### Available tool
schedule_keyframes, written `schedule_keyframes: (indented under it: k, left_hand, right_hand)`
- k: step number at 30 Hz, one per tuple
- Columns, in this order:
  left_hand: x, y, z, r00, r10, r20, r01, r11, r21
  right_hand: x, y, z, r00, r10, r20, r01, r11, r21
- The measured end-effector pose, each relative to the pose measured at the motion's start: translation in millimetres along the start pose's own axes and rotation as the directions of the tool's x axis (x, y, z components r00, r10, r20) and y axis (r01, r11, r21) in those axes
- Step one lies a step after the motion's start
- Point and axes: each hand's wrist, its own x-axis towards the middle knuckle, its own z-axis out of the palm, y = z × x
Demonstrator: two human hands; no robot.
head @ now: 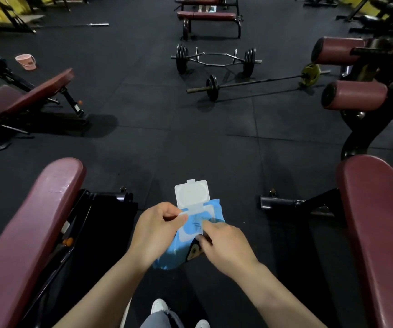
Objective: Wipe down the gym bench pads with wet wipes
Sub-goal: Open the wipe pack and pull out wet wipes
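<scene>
Between two benches, left hand [154, 230] holding wipes pack [190, 235], lid [191, 194] open

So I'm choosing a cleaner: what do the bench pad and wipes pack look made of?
Bench pad: likely maroon vinyl, smooth with a faint sheen. Wipes pack: soft blue plastic film, crinkled, under a rigid translucent plastic lid flipped open.

The left hand [154, 229] covers the near left side of the blue wet wipe pack [211, 213], and the right hand [226, 247] hides its lower right corner, so the printed figure there shows only in part. The left bench pad [32, 223] and right bench pad [380, 233] run off the bottom edge. The far bench [206, 15] is too small and dim for detail
</scene>
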Motion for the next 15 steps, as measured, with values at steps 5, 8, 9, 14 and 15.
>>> schedule_keyframes:
  k: [5, 8, 9, 14, 15]
  left_hand:
    - [3.9, 0.6, -6.9, 0.993, 0.120, -0.019, -0.116, 0.983, 0.145]
    - [17.9, -5.0, -16.1, 0.984, 0.176, 0.005, -0.174, 0.967, 0.183]
    - [22.5, -6.9, -20.1, 0.987, 0.160, 0.025, -0.162, 0.969, 0.187]
    - [34.8, -4.4, -42.5, 0.911, -0.055, 0.408, 0.057, 0.998, 0.007]
    - [36.5, -4.5, -45.1, 0.891, -0.071, 0.448, 0.072, 0.997, 0.016]
  right_hand:
    - [3.5, 4.6, 4.1, 0.983, -0.101, -0.155, 0.086, 0.991, -0.100]
    - [5.9, 8.6, 2.5, 0.937, -0.175, -0.301, 0.108, 0.968, -0.225]
    - [6.5, 9.8, 2.0, 0.927, -0.192, -0.323, 0.116, 0.964, -0.241]
    - [9.3, 14.0, -3.0, 0.888, -0.284, -0.362, 0.190, 0.943, -0.275]
    - [9.6, 14.5, -4.0, 0.885, -0.292, -0.363, 0.198, 0.941, -0.274]
